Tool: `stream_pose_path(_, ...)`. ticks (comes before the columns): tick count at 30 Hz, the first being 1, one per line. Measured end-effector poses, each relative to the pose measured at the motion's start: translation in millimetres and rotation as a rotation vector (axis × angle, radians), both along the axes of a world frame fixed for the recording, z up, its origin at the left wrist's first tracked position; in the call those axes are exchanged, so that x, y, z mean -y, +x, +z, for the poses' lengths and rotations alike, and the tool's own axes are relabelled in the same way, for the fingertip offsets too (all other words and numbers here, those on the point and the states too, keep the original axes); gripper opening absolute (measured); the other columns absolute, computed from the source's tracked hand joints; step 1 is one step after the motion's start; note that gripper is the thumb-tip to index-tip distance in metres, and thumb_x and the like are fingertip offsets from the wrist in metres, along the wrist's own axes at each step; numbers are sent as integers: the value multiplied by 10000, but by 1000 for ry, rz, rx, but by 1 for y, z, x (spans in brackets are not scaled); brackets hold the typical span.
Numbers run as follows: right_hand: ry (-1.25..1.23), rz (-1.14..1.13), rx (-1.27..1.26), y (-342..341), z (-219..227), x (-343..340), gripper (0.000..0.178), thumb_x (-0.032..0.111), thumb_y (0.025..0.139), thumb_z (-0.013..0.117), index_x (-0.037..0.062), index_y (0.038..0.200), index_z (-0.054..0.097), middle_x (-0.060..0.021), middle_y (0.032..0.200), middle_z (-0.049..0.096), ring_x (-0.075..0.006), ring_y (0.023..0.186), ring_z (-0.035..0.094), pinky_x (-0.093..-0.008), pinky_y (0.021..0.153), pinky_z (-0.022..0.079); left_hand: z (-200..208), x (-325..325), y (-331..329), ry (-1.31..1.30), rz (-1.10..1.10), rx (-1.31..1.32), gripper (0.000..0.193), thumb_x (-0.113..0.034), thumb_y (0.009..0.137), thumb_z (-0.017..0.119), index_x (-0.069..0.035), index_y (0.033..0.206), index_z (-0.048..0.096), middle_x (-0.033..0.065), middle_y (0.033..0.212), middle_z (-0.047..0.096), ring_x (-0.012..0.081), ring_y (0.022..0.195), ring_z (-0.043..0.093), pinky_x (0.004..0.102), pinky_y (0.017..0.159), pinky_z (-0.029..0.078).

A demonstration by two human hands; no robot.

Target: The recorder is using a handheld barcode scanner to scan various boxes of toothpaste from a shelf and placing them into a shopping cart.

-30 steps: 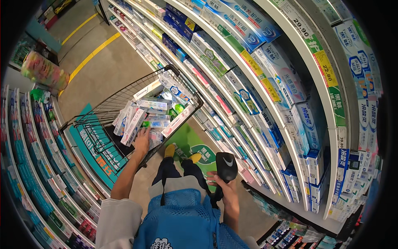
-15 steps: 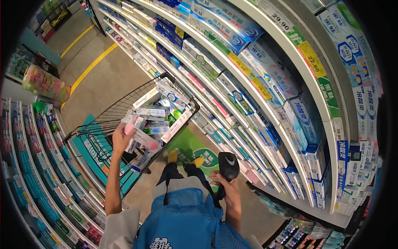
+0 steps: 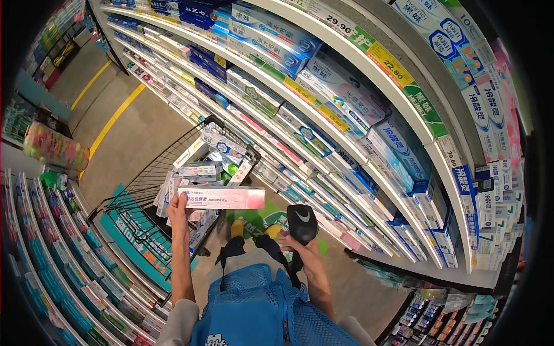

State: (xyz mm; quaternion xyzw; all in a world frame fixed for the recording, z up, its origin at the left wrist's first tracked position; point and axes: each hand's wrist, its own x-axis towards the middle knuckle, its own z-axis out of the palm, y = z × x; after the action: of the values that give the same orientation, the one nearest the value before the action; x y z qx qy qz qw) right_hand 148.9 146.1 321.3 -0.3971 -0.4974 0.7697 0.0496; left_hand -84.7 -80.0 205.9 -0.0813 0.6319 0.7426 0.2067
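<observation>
In my left hand (image 3: 178, 212) is a long white and pink toothpaste box (image 3: 231, 198), gripped at its left end and held level, its printed side up. It hangs above a black wire shopping cart (image 3: 130, 230) with a teal panel, in front of me. Many toothpaste boxes (image 3: 199, 168) lie piled in the cart, partly covered by the held box. My right hand (image 3: 309, 255) is wrapped round the handle of a black barcode scanner (image 3: 302, 224), to the right of the box. Its fingers are partly hidden behind the scanner.
Tall shelves of toothpaste boxes (image 3: 277, 37) curve along the right side, close to the cart. On the left stands another shelf (image 3: 63, 254) of small packages. Yellow lines (image 3: 115, 121) run along the floor ahead. A colourful wrapped bundle (image 3: 56, 147) stands at far left.
My left hand has lifted the toothpaste box up from over the cart, turning it level and bringing it right. The scanner has shifted slightly left as the view moved.
</observation>
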Motion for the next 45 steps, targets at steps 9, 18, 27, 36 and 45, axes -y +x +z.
stream_pose_path(9,4,-84,58,13,-5,6,365,88,841,640,-29,1170,532,-169,990,651,-222,853,656,-305,695,541,5,5,2,23,-90,-86,431,-168,814,674,-43,1200,528,17,1033,623,118,882,599,226,681,501)
stream_pose_path(18,-34,-71,89,8,-7,10,342,95,852,629,-29,1159,542,-163,1005,646,-206,874,643,-304,713,530,62,3,28,-641,-298,-832,449,123,631,632,20,1058,543,150,1111,533,324,1094,532,335,761,504)
stream_pose_path(27,-38,-29,47,-10,-5,15,272,90,857,631,-42,1090,583,-147,1009,646,-194,888,644,-285,713,525,30,31,43,-966,-615,-734,448,57,669,624,-9,1104,540,165,1067,518,369,1021,530,429,805,478)
stream_pose_path(36,-36,4,78,-16,-9,17,296,93,843,651,-53,1092,581,-157,976,653,-197,850,654,-293,689,539,-132,24,15,-1139,-768,-599,454,-73,686,696,-54,1110,534,171,1040,522,375,984,528,446,808,471)
stream_pose_path(45,-12,-42,99,-4,-12,14,307,91,836,653,-37,1101,566,-172,976,652,-220,859,657,-306,694,541,-167,28,-4,-1087,-814,-514,519,-197,684,750,-60,1126,515,178,1099,513,376,1010,530,443,822,479)
